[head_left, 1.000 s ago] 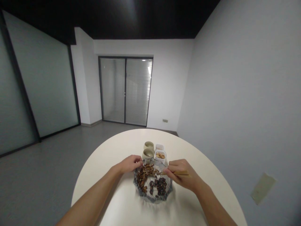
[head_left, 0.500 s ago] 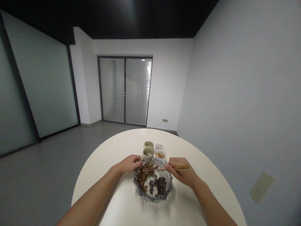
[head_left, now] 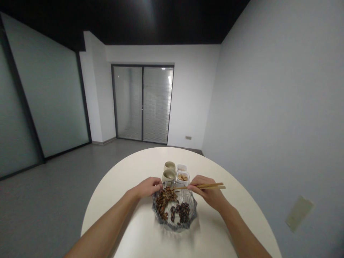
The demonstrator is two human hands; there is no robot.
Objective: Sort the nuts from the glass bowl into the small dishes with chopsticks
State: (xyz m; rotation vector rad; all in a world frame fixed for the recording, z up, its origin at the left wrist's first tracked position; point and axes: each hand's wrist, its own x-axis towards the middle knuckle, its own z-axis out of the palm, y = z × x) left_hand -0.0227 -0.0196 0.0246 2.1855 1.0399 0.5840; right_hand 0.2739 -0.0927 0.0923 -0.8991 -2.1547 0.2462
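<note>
A clear glass bowl (head_left: 192,215) with a wavy rim stands before me on the table. Thin brown pieces (head_left: 164,200) are heaped along its left side, and dark glossy seeds or beans (head_left: 184,212) lie at its lower right. My left hand (head_left: 151,187) grips the bowl's upper left rim with its fingers curled. Pinched in my right hand (head_left: 205,190) is a pair of wooden chopsticks (head_left: 211,186), pointing left over the bowl, their tips by the top of the brown pieces. Whether the tips hold a piece is too small to tell.
Just behind the bowl stand two pale green cups (head_left: 168,175), one behind the other. Beside them are a white dish (head_left: 183,181) of tan nut-like pieces and a second white dish (head_left: 182,166). The round white table (head_left: 120,179) has a wall (head_left: 268,125) to its right.
My right hand has shifted slightly up, and the chopsticks now reach farther left over the brown pieces, with more length showing behind the hand. My left hand stays on the rim.
</note>
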